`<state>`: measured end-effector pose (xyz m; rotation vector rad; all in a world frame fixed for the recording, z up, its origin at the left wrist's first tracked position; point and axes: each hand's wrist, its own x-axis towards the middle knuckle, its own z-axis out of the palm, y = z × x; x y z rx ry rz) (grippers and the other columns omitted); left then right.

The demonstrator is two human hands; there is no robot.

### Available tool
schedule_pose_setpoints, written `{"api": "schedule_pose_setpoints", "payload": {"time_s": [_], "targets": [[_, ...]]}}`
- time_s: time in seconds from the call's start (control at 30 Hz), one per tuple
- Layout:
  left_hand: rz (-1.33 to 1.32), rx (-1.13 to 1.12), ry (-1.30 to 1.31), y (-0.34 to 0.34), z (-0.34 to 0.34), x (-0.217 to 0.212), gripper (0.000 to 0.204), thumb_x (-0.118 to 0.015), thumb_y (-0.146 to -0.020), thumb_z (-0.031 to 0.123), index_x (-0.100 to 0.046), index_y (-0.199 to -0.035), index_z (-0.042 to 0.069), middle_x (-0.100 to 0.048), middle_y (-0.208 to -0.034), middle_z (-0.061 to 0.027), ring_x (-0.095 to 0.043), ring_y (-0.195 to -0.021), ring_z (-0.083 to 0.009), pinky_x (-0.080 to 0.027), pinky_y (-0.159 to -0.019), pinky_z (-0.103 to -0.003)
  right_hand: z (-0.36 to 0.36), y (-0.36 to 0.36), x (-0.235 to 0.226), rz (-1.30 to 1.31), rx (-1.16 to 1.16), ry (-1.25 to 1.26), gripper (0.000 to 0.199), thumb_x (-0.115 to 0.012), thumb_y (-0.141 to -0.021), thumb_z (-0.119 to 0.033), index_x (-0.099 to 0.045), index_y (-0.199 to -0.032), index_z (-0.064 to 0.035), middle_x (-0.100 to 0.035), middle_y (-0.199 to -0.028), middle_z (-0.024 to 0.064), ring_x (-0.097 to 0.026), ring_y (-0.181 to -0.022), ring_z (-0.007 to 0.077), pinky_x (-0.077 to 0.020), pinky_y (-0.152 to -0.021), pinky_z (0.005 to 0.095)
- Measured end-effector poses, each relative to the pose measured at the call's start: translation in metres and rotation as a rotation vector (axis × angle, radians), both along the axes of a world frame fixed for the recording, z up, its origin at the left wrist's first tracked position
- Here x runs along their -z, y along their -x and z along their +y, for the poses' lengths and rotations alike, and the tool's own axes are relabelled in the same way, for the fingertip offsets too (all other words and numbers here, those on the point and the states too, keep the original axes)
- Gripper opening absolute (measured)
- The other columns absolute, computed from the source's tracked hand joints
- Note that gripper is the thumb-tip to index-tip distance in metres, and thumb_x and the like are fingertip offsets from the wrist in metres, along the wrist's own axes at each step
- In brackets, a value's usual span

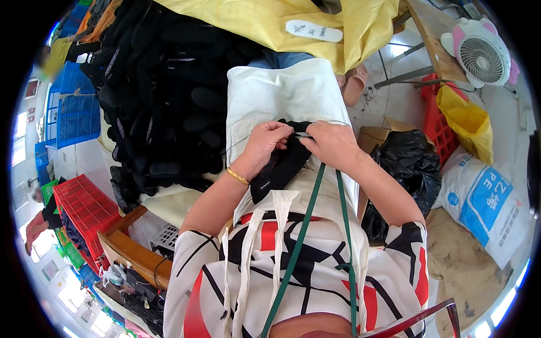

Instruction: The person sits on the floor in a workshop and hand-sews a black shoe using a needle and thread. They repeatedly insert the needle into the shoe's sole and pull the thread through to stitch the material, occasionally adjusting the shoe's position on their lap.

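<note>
A black sock-like fabric piece (280, 172) lies across my lap, its upper edge raised between both hands. My left hand (269, 141), a gold bangle at its wrist, is closed in a pinch on that edge. Opposite it, my right hand (333, 142) is closed on the same edge, thumb pressed down. A small pale, shiny sliver (304, 135) shows beside the right thumb; its kind is too small to tell. Two strands of a green cord (305, 211) run from my neck toward the right hand, which hides where they end. Beneath lies a white apron (282, 84).
A large heap of similar black pieces (169, 112) rises at left. Ahead, a white sole-shaped piece (314, 31) rests on a yellow sheet (360, 53). At right stand a black plastic bag (408, 163), a white-and-blue sack (484, 203) and a fan (482, 53). Red crates (87, 211) stand left.
</note>
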<state>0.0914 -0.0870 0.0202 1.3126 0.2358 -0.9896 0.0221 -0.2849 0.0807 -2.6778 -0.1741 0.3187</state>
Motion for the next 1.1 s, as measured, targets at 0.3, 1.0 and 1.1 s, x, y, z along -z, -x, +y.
{"api": "schedule_pose_setpoints", "payload": {"time_s": [0.3,1.0,1.1], "targets": [[0.020,-0.010,0.006,-0.001,-0.001,-0.002,0.015,-0.072,-0.090,0.018,-0.070,-0.095,0.003,-0.065,-0.082,-0.0005,-0.058,-0.071,-0.0089,-0.049,-0.065,-0.023,0.002,-0.005,0.007,-0.045,-0.007,0.022,0.028,-0.064,-0.089,-0.034,-0.064,-0.080,-0.0076,-0.065,-0.079,0.0089,-0.066,-0.074,0.0306,-0.0524,-0.064,0.0423],[-0.277,0.129,0.033,-0.003,-0.004,-0.019,0.016,-0.068,-0.093,0.017,-0.067,-0.102,0.003,-0.065,-0.086,0.0011,-0.059,-0.075,-0.0070,-0.050,-0.067,-0.022,-0.016,0.029,0.009,-0.074,0.120,-0.128,0.024,-0.068,-0.087,-0.031,-0.064,-0.092,-0.0079,-0.064,-0.081,0.0105,-0.067,-0.077,0.0333,-0.0533,-0.067,0.0433],[-0.465,0.433,-0.077,-0.001,0.002,-0.017,0.015,-0.068,-0.091,0.015,-0.067,-0.091,0.000,-0.065,-0.076,-0.0004,-0.060,-0.071,-0.0071,-0.048,-0.063,-0.024,-0.022,0.038,0.027,-0.058,0.118,-0.185,0.018,-0.066,-0.088,-0.024,-0.065,-0.094,-0.0069,-0.066,-0.085,0.0131,-0.066,-0.078,0.0351,-0.0528,-0.067,0.0436]]}}
